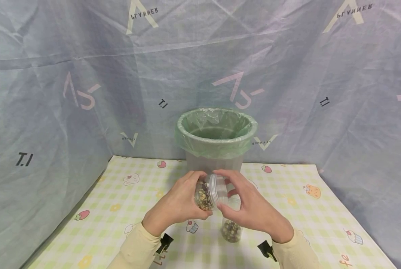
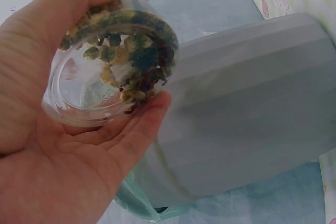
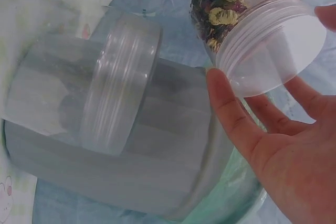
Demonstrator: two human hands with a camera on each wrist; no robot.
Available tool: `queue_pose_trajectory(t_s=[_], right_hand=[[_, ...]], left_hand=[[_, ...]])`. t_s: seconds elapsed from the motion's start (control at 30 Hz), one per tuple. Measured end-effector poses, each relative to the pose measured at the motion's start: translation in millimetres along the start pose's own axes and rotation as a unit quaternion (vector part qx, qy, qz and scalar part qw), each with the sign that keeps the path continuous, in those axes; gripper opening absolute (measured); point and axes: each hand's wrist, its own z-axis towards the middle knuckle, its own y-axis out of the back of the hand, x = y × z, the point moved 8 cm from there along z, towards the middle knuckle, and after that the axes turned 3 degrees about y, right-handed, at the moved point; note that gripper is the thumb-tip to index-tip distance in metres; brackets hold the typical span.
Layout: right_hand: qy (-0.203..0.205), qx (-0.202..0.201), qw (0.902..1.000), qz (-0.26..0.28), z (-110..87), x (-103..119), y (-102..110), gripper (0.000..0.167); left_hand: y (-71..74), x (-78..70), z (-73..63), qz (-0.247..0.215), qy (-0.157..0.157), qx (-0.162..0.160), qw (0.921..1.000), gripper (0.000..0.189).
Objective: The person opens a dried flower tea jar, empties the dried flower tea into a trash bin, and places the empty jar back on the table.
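A clear plastic jar (image 1: 203,196) partly filled with dried flower buds lies tilted on its side in the air, in front of the bin. My left hand (image 1: 177,201) grips its body near the base, thumb and fingers on opposite sides. At its other end is a clear ridged screw lid (image 3: 275,45), and the fingers and thumb of my right hand (image 1: 252,205) hold it around the edge. Through the jar's base in the left wrist view, yellowish buds (image 2: 139,56) show against one side. Below my right hand, a second jar (image 1: 232,231) of dried buds stands on the table, partly hidden.
Behind my hands stands a grey bin (image 1: 217,161) with a green plastic liner (image 1: 183,144) folded over its rim. A checked cloth (image 1: 119,224) with cartoon prints covers the table. Grey-blue curtains (image 1: 173,67) enclose the back and both sides.
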Motion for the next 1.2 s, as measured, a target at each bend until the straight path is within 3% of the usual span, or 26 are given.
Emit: queue_pose_trajectory(t_s=[0.37, 0.87, 1.03, 1.2], right_hand=[[0.023, 0.005, 0.9997, -0.003, -0.1, 3.1, 1.8, 0.08], [0.021, 0.001, 0.9997, 0.015, 0.5, 1.3, 1.9, 0.083], [0.0, -0.013, 0.9998, 0.014, 1.1, -0.9, 0.9, 0.078], [-0.047, -0.031, 0.9983, 0.016, 0.1, -5.6, 0.7, 0.067]], left_hand=[[-0.4, -0.4, 0.4, 0.001, -0.001, 0.003, 1.0, 0.096], [-0.6, -1.3, 1.2, 0.005, -0.005, 0.005, 1.0, 0.096], [-0.7, -0.9, 0.2, 0.0, -0.003, 0.005, 1.0, 0.096], [-0.6, -1.0, -0.6, -0.004, 0.0, 0.005, 1.0, 0.095]])
